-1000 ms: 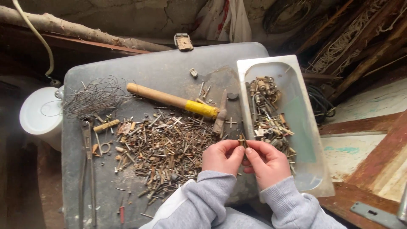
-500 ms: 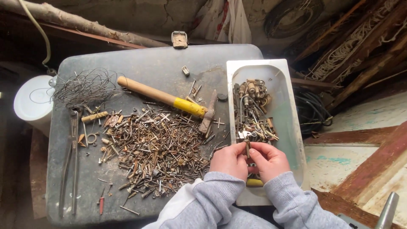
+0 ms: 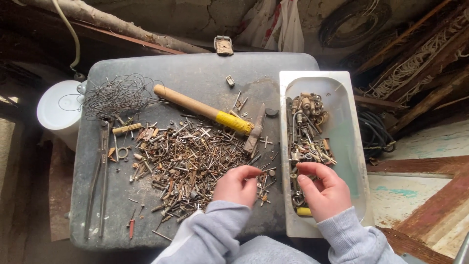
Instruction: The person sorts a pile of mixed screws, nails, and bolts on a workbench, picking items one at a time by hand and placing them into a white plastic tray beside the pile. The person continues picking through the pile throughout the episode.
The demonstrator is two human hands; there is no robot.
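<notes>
2 hands work near the front edge of a dark grey desk (image 3: 195, 68), each in a grey sleeve. The left hand (image 3: 238, 185) rests with its fingers curled together on the right fringe of a heap of rusty nails and screws (image 3: 188, 164), which spreads over the middle of the desk; whether it pinches a nail cannot be told. The right hand (image 3: 323, 189) lies inside a white oblong tray (image 3: 351, 122) along the desk's right edge, its fingertips drawn together on the scrap metal pieces (image 3: 305, 129) piled in the tray's left half; what it grips, if anything, cannot be told. The 2 hands are apart, with the tray's left rim between them. Behind the heap, a hammer (image 3: 207, 111) with a wooden handle and a yellow band lies slanted, its head pointing toward the tray. Near the back left corner sits a tangle of thin wire (image 3: 119, 95), and long-handled pincers (image 3: 99, 171) lie along the left edge. Just off that edge stands a white bucket (image 3: 57, 110). At the middle of the back edge lies a small rusty buckle (image 3: 223, 45).
</notes>
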